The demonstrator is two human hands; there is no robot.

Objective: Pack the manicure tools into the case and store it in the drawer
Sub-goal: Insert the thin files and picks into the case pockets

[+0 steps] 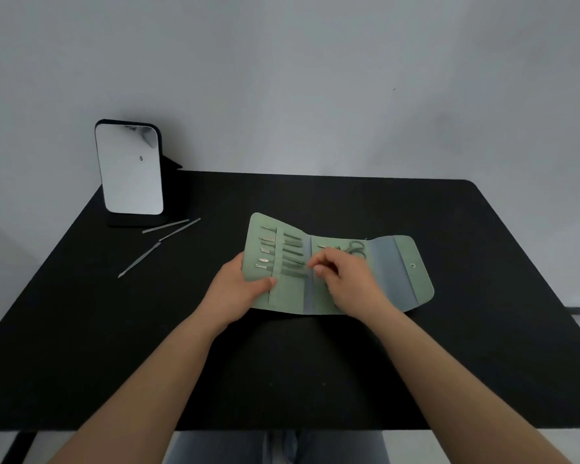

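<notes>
A green fold-out manicure case (399,276) lies open on the black table (499,262). Several metal tools sit in its left panel's loops (282,252), and small scissors (355,247) sit in the middle panel. My left hand (238,289) grips the case's left edge, thumb on the inside of the panel. My right hand (345,279) hovers over the middle panel with curled fingers, pinching at the end of a tool near the fold. Three loose tools lie on the table to the left: a thin file (165,226), a slim probe (180,230) and a longer pusher (138,261).
A small standing mirror (129,169) on a black base stands at the table's back left corner, close to the loose tools. A grey wall rises behind the table. My legs show under the table's near edge. No drawer is in view.
</notes>
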